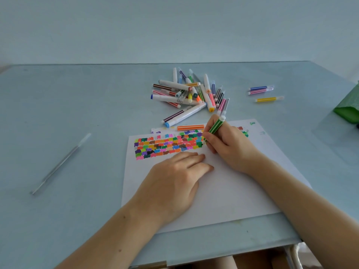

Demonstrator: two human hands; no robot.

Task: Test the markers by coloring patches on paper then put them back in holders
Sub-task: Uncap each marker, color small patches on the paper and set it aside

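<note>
pinching the green marker (215,127), the right hand (227,146) slants its long axis tip-down onto the patches (167,145) at the paper (223,191)'s far edge; the left hand (174,181) lies flat on the paper, nearer

The green marker's (214,128) tip hides behind the right hand's (227,146) fingers.

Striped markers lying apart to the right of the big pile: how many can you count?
3: a blue marker farthest back, a pink marker right beside it, and a yellow marker nearer. None looks hidden there.
</note>
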